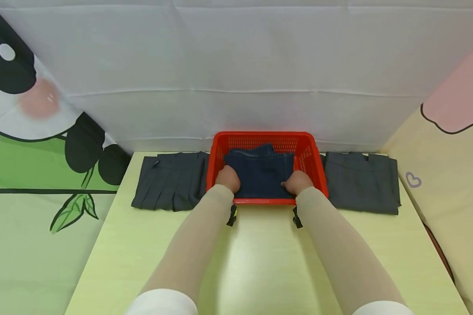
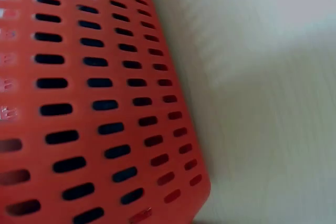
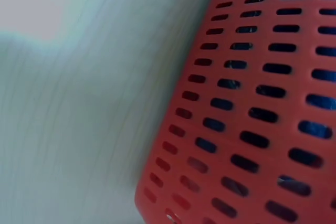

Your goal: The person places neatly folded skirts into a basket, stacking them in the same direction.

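Observation:
In the head view, a folded dark blue denim garment (image 1: 262, 175) lies inside a red plastic basket (image 1: 264, 134). At its left side my left hand (image 1: 227, 178) grips the edge, with the fingertips hidden against the cloth. My right hand (image 1: 298, 182) holds the opposite edge, its thumb lying over the denim. Both wrists cross the basket's front rim. Each wrist view shows only the basket's slotted front wall, with dark blue cloth visible through the slots; neither hand appears there.
A folded dark grey pleated garment (image 1: 171, 181) lies left of the basket, and a folded grey garment (image 1: 360, 183) lies to its right. All stand along the back of a pale wooden table (image 1: 264, 262). A white cloth backdrop (image 1: 260, 57) rises behind, with printed cloth at both sides.

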The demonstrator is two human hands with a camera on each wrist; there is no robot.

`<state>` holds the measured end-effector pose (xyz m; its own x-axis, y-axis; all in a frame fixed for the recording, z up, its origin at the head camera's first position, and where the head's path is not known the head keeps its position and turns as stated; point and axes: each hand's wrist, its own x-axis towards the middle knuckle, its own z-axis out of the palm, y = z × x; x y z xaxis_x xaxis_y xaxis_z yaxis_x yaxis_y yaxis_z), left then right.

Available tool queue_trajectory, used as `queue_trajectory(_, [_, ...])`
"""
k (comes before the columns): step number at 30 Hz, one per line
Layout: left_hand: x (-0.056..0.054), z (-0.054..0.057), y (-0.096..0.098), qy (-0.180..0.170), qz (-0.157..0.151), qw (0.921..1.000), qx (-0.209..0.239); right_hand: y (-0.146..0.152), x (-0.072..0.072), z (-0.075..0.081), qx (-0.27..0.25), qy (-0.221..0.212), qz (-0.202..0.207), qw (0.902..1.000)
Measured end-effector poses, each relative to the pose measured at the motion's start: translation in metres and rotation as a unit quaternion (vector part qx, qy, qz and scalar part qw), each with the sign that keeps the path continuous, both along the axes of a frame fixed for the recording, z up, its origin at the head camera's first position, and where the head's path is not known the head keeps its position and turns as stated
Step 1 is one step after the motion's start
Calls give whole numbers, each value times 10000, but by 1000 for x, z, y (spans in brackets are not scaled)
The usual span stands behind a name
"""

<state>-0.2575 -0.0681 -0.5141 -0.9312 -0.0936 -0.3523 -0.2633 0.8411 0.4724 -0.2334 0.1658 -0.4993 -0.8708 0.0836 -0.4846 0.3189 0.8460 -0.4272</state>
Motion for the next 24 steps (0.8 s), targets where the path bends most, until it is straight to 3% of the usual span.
queue_trajectory(4, [1, 1, 2, -11, 103, 9999, -67, -1, 1, 2, 114, -54, 91, 9999])
queue_trajectory(9, [2, 3, 6, 127, 35, 9987, -488, 0, 1, 3, 282, 7, 278, 9992])
queue_trajectory(15, [4, 13, 10, 215, -35, 9964, -824, 2, -1, 5, 336, 76, 390, 9986])
queue_trajectory(21, [6, 16, 9, 101, -136, 9963, -845, 3, 3, 7, 269, 48, 483, 9985])
queue_trajectory(24, [7, 24, 8, 246, -299, 9951, -911, 5, 4, 13, 231, 60, 668, 9975])
